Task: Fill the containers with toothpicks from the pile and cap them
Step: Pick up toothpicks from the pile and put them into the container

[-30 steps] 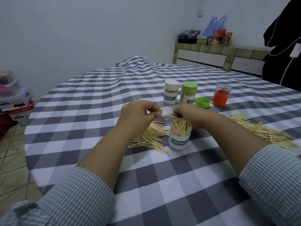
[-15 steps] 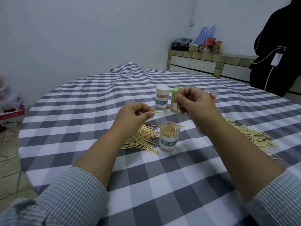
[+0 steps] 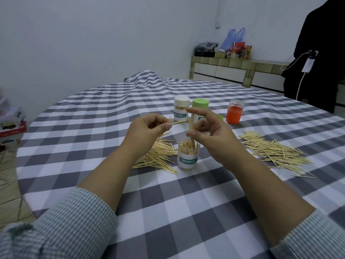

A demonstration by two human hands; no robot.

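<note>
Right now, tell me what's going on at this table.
A person is filling toothpick containers. The right hand pinches a small bundle of toothpicks upright over the open container, which is already fairly full. The left hand pinches a few more toothpicks. Loose piles lie on both sides, and the white-capped container and green-capped container stand behind.

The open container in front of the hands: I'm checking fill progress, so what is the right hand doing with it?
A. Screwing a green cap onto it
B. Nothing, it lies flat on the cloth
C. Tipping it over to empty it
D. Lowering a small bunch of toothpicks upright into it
D: the right hand pinches a small upright bunch of toothpicks whose lower ends dip into the uncapped container, which stands upright.
</note>
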